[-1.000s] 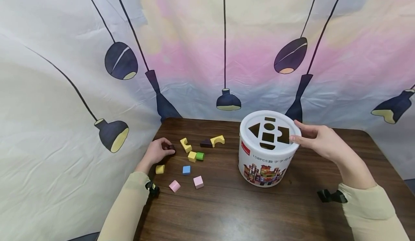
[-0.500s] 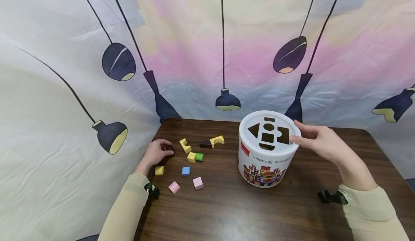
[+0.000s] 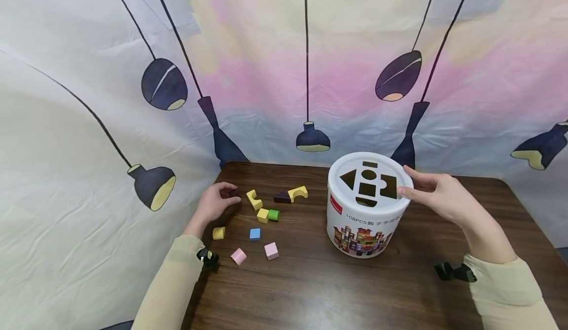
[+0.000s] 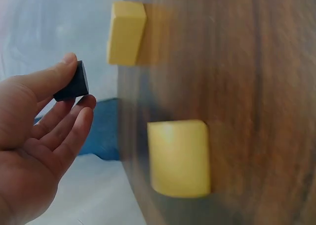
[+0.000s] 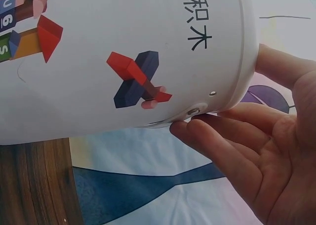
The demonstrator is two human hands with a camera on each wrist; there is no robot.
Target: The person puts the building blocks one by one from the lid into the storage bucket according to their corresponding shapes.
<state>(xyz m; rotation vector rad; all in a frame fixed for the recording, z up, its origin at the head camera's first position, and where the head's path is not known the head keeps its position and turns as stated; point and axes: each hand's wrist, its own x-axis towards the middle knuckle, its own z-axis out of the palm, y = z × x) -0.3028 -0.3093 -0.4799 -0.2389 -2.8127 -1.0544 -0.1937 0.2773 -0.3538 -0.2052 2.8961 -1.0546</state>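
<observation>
Dark block [image 4: 74, 86] pinched, left hand [image 3: 214, 202] thumb-to-fingers, at 9 o'clock from white bucket [image 3: 366, 224]. Right hand [image 3: 437, 196] part-open, gripping bucket's rim at 3 o'clock. On table [image 3: 310, 285]: yellow cylinder [image 3: 219, 233] at block's 7, pink cube [image 3: 271, 251] at 5.

Indoor tabletop spot, screened behind and at left by creased fabric [image 3: 262, 63] printed with pendant lamps. Dark wood-grain table [image 3: 306, 290] stands beside it; home or studio, can't tell

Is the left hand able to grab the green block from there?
Probably yes, but the left hand holds a dark block, and the yellow cube sits close beside the green block on the hand's side.
</observation>
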